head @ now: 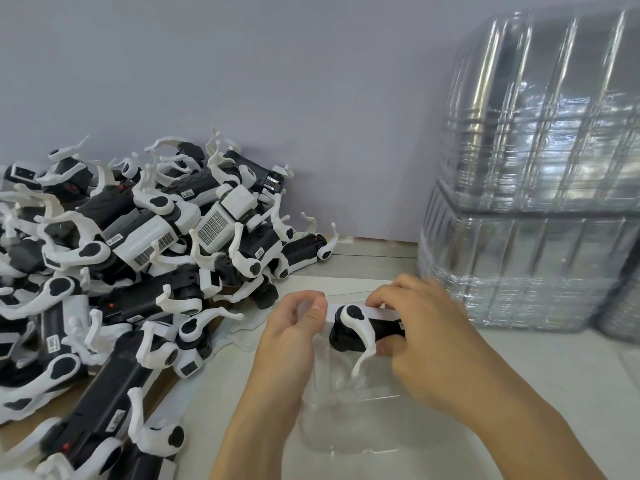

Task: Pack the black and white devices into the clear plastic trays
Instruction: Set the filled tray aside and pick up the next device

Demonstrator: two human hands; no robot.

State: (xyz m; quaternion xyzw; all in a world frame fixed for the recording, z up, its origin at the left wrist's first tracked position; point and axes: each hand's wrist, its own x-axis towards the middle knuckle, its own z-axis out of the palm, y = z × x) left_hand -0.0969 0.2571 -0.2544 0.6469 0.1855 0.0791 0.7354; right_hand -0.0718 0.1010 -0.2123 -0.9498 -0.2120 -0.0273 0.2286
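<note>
One black and white device (pixel 356 327) lies between my hands, over a clear plastic tray (pixel 349 424) on the white table. My left hand (pixel 294 337) pinches the device's white left end. My right hand (pixel 422 327) curls over its right end, fingers on top and thumb underneath. A white curved arm of the device hangs down towards the tray. The device's right end is hidden under my right hand.
A large heap of black and white devices (pixel 114 271) fills the left side, against the grey wall. Tall stacks of clear plastic trays (pixel 540 209) stand at the right. A strip of white table (pixel 554 368) lies in front of the stacks.
</note>
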